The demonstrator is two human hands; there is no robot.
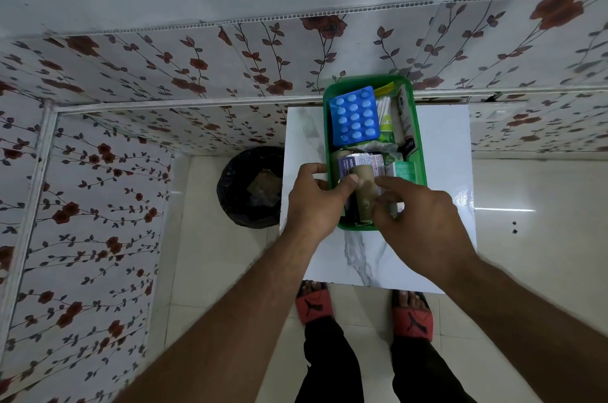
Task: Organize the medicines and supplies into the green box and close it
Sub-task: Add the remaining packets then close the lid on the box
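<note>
Space tightens at our green box's (365, 80) near end: left hand (312, 201) clasps its left wall, thumb on the tan cylindrical roll (363, 193); right hand (424, 225) pinches that roll. Glossy marble table (444, 152) spreads rightward.

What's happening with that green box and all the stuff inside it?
A person stands at a small white table, packing medicines into an open green box. The right hand pinches a brown roll at the box's near end, while the left hand grips the box's rim, thumb on the roll. A blue pill strip lies at the far end. No lid is on yet.
</note>
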